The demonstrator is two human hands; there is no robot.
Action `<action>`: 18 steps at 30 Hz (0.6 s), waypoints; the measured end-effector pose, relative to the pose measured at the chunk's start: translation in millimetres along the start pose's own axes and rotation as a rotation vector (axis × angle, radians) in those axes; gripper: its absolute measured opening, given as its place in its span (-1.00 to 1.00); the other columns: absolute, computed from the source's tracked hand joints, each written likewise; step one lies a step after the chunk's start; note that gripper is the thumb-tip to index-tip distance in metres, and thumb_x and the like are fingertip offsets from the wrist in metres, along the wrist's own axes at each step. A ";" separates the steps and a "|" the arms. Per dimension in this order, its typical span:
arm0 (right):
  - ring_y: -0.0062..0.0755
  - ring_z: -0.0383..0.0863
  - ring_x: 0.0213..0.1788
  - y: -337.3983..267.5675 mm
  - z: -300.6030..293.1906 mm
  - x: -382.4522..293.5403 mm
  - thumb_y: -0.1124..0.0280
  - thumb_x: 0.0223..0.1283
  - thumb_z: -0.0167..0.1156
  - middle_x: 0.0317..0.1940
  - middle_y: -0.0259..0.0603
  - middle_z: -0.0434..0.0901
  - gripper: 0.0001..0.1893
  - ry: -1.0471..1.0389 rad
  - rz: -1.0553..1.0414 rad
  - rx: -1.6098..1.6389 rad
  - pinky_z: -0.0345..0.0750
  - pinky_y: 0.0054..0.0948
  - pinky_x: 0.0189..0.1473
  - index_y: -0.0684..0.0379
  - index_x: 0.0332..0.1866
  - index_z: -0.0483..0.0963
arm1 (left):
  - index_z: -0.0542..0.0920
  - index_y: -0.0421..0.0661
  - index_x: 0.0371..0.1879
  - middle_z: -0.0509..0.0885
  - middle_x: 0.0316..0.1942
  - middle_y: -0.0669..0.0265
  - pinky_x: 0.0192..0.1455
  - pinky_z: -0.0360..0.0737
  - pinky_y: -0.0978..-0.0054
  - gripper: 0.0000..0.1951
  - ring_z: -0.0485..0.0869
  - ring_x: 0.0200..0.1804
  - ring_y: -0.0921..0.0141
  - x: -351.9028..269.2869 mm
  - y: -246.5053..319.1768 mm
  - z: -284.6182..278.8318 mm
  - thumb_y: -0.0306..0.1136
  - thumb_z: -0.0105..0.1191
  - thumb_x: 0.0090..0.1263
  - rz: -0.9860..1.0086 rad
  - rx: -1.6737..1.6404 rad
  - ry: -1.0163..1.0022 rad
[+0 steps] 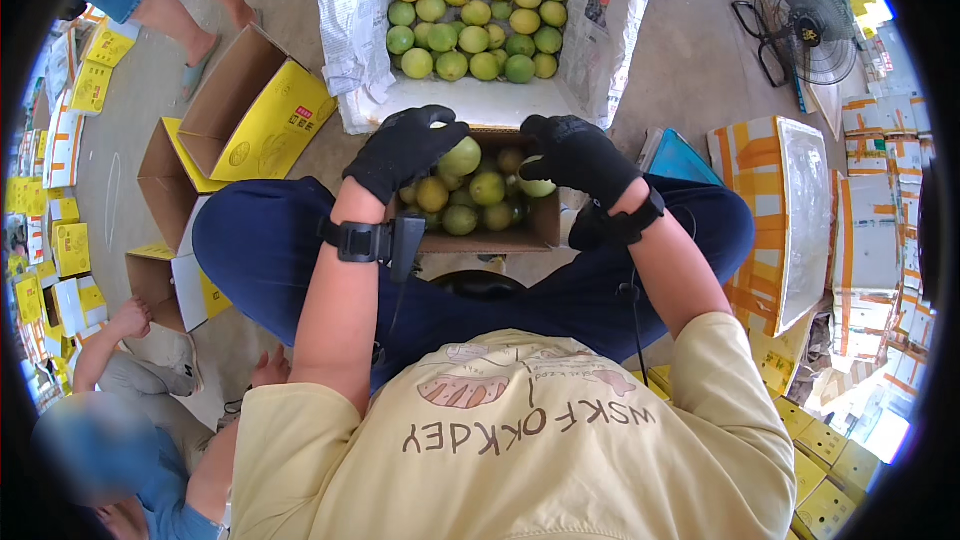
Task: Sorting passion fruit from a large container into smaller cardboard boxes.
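Between my knees stands an open cardboard box (541,229) holding green and yellowish round fruits (488,188). My left hand (409,148), in a black glove, grips a pale green fruit (460,157) over the box's left side. Over its right side my right hand (581,157), gloved too, has its fingers around another green fruit (537,178). Just beyond the box is a foam crate (457,106) lined with newspaper, with rows of similar green and yellow fruits (474,39) in it. The gloves hide part of the box's rim.
Open yellow cardboard boxes (274,120) stand at the left, near a seated person (97,450). Another person's bare legs (176,22) show at the upper left. On the right are a taped foam box (776,225), a blue item (681,159), a black fan (810,34) and stacked cartons (866,240).
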State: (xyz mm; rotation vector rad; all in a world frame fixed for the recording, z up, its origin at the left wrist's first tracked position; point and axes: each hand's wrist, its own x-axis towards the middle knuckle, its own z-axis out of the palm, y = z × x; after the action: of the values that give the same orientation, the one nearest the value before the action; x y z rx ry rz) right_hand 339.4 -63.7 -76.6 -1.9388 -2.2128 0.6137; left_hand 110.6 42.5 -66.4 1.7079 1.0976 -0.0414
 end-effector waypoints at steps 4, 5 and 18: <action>-0.12 0.64 -0.33 16.8 -27.6 25.3 0.09 -0.03 0.36 -0.49 0.01 0.61 -0.67 -0.064 0.091 0.286 0.56 -0.26 -0.20 0.13 -0.29 0.61 | 0.59 -0.13 -0.02 0.68 -0.29 0.16 -0.31 0.55 0.50 -0.57 0.61 -0.36 0.39 -20.0 -16.7 -26.1 -0.03 0.08 0.33 0.327 0.235 0.058; -0.13 0.64 -0.35 27.6 -25.5 44.9 0.08 -0.02 0.34 -0.50 -0.02 0.61 -0.63 -0.007 0.074 0.190 0.56 -0.25 -0.22 0.15 -0.21 0.60 | 0.59 -0.12 -0.01 0.68 -0.27 0.15 -0.28 0.55 0.50 -0.58 0.63 -0.34 0.36 -22.0 -26.6 -32.2 -0.05 0.07 0.34 0.683 0.523 0.200; 0.12 0.55 0.04 116.6 141.1 255.6 0.21 -0.30 0.46 -0.03 0.17 0.57 -0.02 0.119 0.359 -0.105 0.49 -0.11 0.03 0.02 0.38 0.14 | 0.55 -0.12 0.06 0.64 -0.20 0.24 -0.14 0.53 0.50 -0.71 0.58 -0.19 0.46 -25.3 -3.5 -136.0 -0.36 0.01 0.40 0.083 0.098 0.353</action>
State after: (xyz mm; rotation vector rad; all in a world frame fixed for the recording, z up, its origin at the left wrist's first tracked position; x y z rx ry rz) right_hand 353.9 165.5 -291.2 -2.3827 -1.8758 0.4157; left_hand 31.1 131.1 4.2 1.8942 1.2968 0.2721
